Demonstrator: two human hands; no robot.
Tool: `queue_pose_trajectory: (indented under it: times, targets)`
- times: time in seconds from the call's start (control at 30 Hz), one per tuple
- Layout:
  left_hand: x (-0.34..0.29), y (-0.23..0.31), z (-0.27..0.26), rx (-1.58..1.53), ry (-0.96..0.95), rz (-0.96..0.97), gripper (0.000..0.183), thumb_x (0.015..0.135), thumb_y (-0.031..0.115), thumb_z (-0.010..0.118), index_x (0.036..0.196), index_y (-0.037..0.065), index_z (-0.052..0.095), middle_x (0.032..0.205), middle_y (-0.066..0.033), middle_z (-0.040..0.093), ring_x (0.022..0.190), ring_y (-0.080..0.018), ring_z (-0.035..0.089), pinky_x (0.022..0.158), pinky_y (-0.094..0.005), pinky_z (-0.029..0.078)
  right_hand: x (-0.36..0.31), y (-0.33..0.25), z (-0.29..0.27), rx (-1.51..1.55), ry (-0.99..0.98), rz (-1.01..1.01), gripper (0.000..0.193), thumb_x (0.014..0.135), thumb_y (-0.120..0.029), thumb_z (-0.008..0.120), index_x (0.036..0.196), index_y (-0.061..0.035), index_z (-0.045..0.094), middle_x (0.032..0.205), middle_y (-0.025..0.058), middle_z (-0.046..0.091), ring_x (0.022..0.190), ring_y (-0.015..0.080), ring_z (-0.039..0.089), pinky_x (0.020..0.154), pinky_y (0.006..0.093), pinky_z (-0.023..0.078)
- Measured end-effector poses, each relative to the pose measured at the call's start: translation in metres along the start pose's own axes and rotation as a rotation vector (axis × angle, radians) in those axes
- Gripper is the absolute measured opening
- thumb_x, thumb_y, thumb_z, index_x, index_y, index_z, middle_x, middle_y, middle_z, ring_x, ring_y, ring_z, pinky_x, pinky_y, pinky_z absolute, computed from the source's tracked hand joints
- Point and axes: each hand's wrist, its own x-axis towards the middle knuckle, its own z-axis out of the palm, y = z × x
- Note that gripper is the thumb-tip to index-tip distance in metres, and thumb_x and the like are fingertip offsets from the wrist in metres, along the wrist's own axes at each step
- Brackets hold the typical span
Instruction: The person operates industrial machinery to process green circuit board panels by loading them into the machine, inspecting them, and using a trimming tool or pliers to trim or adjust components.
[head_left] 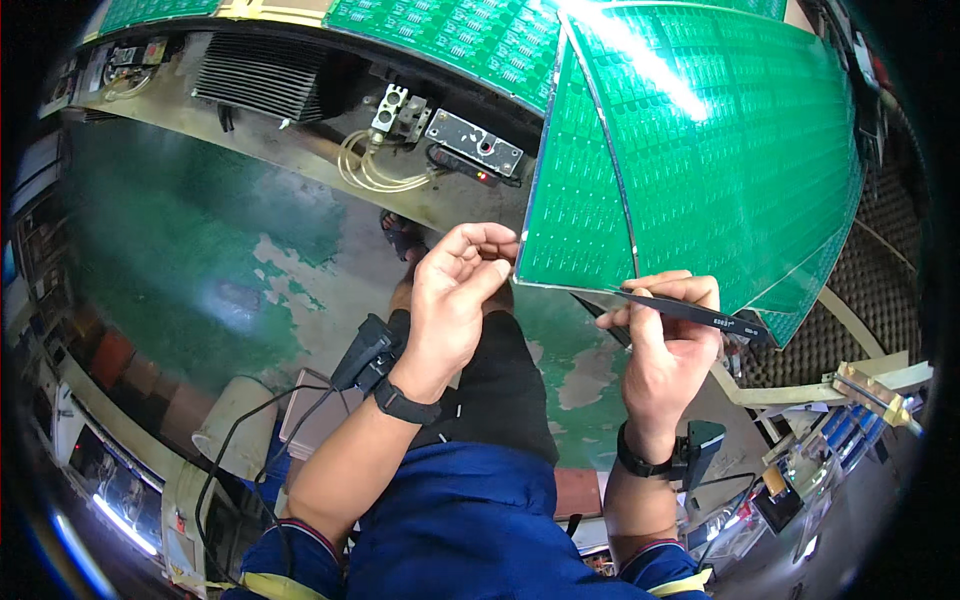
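Observation:
Before me a large green circuit board panel (577,220) lies on other green panels, its near left corner sticking out toward me. My left hand (455,295) is closed at that corner, thumb and curled fingers against its left edge; the exact contact is partly hidden. Black tweezers (700,312) rest in my right hand (668,345), gripped between thumb and fingers. Their tips are at the panel's near edge, beside the end of a dark strip (612,150) that crosses the board.
More green panels (450,40) cover the machine top at the back. Below them are a black ribbed block (258,78), a metal fitting with coiled pale tubes (385,170) and a metal box (475,140). A dark bumpy foam sheet (850,320) lies right; a pale bin (235,420) stands lower left.

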Motion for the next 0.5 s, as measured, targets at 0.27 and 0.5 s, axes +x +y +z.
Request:
queue_pose_trajectory:
  times: [0.27, 0.5]
  targets:
    - [-0.015, 0.005, -0.012, 0.0, 0.012, -0.014, 0.023, 0.094, -0.003, 0.052, 0.115, -0.005, 0.061, 0.105, -0.0149, 0.068, 0.097, -0.0205, 0.065, 0.087, -0.0338, 0.052, -0.015, 0.008, -0.007, 0.058, 0.016, 0.06, 0.012, 0.09, 0.011, 0.053, 0.095, 0.0027, 0.045, 0.096, 0.0167, 0.06, 0.067, 0.0168, 0.064, 0.065, 0.0299, 0.059]
    - [-0.019, 0.011, -0.01, 0.043, 0.001, 0.006, 0.02, 0.096, 0.003, 0.055, 0.113, -0.005, 0.062, 0.103, -0.0149, 0.069, 0.095, -0.0201, 0.066, 0.085, -0.0332, 0.053, -0.022, 0.013, 0.0, 0.084, -0.001, 0.067, 0.012, 0.09, 0.011, 0.052, 0.094, 0.0031, 0.045, 0.096, 0.017, 0.06, 0.068, 0.0163, 0.064, 0.065, 0.03, 0.059]
